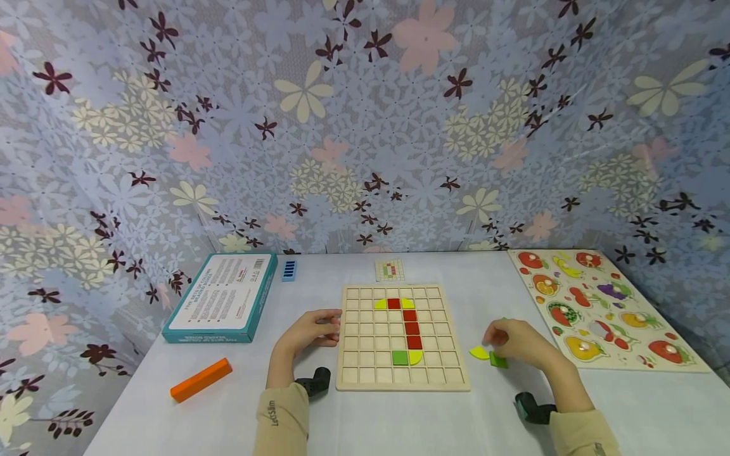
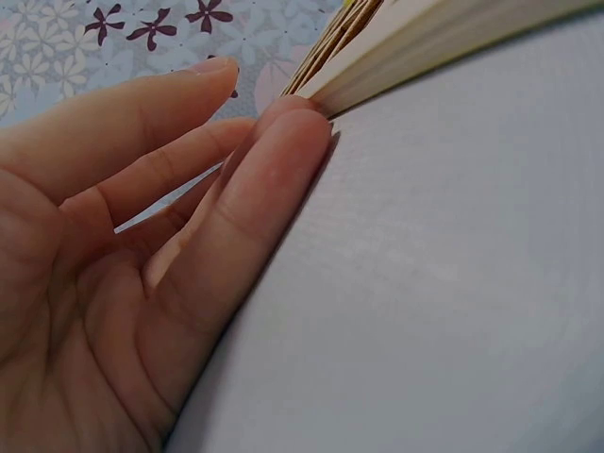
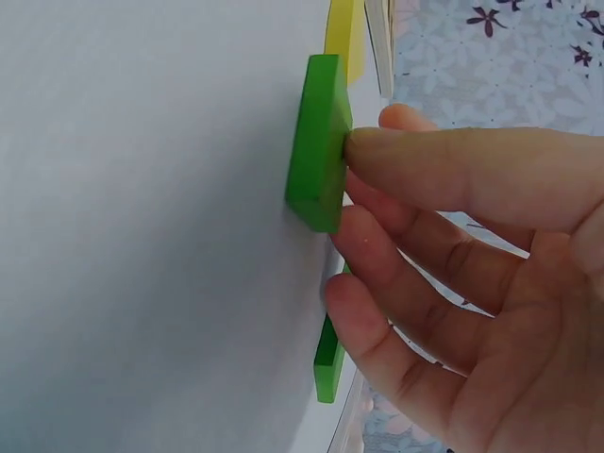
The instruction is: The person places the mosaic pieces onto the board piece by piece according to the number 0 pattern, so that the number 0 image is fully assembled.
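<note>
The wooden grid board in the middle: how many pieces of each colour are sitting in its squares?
Red pieces: 4
Yellow pieces: 3
Green piece: 1
Total: 8

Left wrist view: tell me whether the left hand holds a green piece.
No, the left hand is empty at the edge of the wooden board.

Tabletop play area [image 1: 399, 421], floral cloth backdrop [image 1: 365, 133], fruit puzzle board [image 1: 600, 310], wooden grid board [image 1: 367, 346]
</note>
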The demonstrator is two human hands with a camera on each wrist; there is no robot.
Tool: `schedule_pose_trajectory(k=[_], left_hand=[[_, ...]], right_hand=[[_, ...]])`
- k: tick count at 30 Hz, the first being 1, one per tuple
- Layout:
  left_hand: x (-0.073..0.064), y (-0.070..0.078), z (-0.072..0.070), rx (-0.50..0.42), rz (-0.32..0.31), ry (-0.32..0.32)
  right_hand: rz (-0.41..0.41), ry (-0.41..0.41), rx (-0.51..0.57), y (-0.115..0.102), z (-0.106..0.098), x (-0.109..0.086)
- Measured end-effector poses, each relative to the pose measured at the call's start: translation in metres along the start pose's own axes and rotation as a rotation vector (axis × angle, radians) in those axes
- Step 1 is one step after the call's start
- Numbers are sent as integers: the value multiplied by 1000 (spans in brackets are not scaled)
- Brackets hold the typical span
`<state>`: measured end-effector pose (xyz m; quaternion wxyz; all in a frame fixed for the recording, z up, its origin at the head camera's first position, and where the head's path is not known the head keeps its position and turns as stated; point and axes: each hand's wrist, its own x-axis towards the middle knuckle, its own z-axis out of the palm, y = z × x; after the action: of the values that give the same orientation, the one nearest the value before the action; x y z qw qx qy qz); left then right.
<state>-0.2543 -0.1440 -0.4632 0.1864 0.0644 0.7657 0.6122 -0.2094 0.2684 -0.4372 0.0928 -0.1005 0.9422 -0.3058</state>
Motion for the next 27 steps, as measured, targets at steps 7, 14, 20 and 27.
schedule_pose_trajectory(k=[7, 14, 20, 27], left_hand=[[-1, 1, 0, 5, 0, -1], [-1, 2, 1, 11, -4, 9], [0, 1, 1, 13, -1, 8], [-1, 2, 1, 14, -2, 10]], right_hand=[[7, -22, 37, -4, 2, 0], [-14, -39, 48, -15, 4, 1], [-53, -55, 56, -18, 6, 3], [-43, -77, 64, -20, 7, 6]])
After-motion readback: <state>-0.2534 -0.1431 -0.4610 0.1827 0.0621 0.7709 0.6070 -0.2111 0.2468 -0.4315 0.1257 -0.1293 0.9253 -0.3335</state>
